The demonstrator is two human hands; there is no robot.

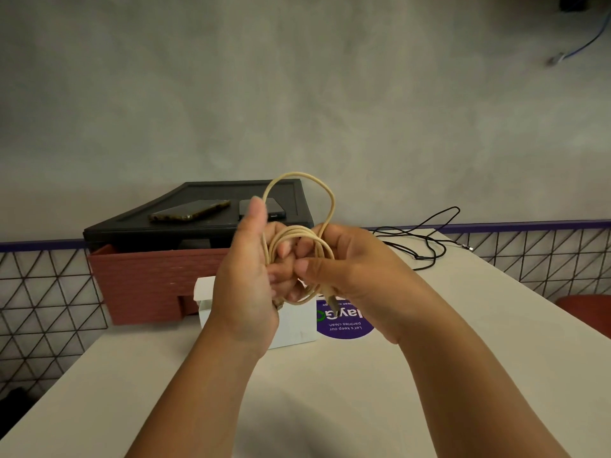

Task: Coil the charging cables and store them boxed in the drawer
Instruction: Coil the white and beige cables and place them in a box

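- Beige cable (296,230) is held in the air between both hands, above the white box (296,325) and the near half of the tabletop (330,408).
- Most of it is wound into a loose coil of several turns. The coil stands roughly upright, its flat face towards the person.
- One large slack loop rises from the coil, arching up and over to the right side. Its long axis is vertical.
- A plug end (330,300) hangs below the right hand, pointing down towards the box.
- Left hand (246,269): fingers curled through the coil, gripping the turns, thumb raised upright beside the loop.
- Right hand (350,269): thumb and fingers pinch the cable at the coil's right edge.
- White box sits on the tabletop just in front of the drawer (148,279), flap up at its left. The hands hide its inside.
- Drawer is red-brown and juts forward from a black drawer unit (198,226). I cannot tell its contents from this angle.
- Two phones (190,211) lie flat on top of the unit.
- Black cable (426,239) lies uncoiled in loose loops at the tabletop's far right, well apart from the hands.
- A purple sticker (345,323) on the tabletop touches the box's right side.
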